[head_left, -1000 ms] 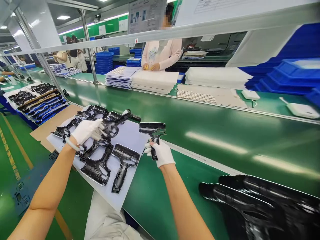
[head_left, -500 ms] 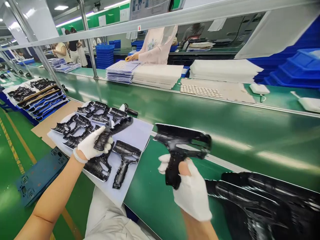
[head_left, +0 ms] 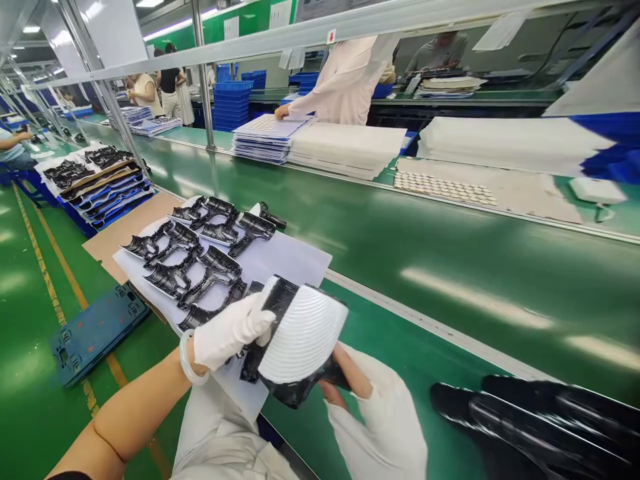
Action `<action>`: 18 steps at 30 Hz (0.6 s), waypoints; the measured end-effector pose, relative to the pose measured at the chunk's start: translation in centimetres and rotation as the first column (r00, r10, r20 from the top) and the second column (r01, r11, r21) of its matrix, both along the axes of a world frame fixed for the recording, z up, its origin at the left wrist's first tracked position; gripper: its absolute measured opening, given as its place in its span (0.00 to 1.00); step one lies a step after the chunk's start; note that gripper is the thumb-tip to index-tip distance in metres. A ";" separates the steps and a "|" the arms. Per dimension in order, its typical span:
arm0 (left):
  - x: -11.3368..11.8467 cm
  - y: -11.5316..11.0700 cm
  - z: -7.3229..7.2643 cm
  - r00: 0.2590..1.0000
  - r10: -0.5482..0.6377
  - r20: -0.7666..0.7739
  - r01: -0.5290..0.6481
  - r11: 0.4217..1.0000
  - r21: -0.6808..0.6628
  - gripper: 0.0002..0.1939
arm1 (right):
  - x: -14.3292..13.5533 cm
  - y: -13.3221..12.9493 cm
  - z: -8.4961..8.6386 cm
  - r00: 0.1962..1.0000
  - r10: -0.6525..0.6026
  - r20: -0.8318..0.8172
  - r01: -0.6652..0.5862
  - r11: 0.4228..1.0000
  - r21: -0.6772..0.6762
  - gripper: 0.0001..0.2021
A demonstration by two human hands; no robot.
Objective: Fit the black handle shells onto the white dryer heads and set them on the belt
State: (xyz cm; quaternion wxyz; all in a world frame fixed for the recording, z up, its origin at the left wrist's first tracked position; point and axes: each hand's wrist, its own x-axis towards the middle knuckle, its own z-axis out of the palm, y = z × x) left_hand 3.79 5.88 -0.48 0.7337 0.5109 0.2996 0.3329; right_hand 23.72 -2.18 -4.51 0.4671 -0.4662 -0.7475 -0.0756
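Observation:
A black plastic shell (head_left: 285, 390) with a white ribbed outer face (head_left: 306, 335) is tilted up in front of me. My right hand (head_left: 375, 407), in a white glove with bare fingertips, grips its lower right side. My gloved left hand (head_left: 235, 330) has its fingers closed at the upper left edge of the shell; its fingertips touch that edge. Left of both hands, several black gun-shaped shells (head_left: 215, 270) lie with their hollow insides up on a white sheet (head_left: 300, 257).
More black shells (head_left: 540, 420) lie at the lower right on the green bench (head_left: 370, 300). Stacked trays of black parts (head_left: 115, 193) stand at the left. Across the bench, a person in a pale top (head_left: 345, 80) works beside stacked sheets (head_left: 265, 143).
My right hand has turned its shell over, showing the white face, and brought it left. My left hand has moved right to it, no longer holding the black piece it held over the sheet.

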 end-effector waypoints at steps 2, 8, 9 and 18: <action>0.6 -0.3 0.3 0.998 -0.050 0.047 0.047 0.996 0.080 0.36 | -0.5 0.3 -0.5 1.000 0.015 -0.025 -0.015 1.000 -0.005 0.34; 0.8 -0.5 -0.1 0.988 -0.135 0.074 0.130 0.989 0.069 0.39 | -0.7 0.1 -1.0 1.000 0.026 -0.013 -0.027 0.996 -0.086 0.34; 0.7 -0.5 -0.3 0.989 -0.135 0.068 0.131 0.989 0.063 0.39 | -0.7 0.1 -0.9 1.000 0.018 0.010 -0.016 0.993 -0.114 0.35; 1.5 -1.0 -0.3 0.991 -0.108 0.078 0.114 0.990 -0.079 0.32 | -1.6 0.9 -2.0 0.997 -0.069 -0.021 0.065 0.984 -0.166 0.29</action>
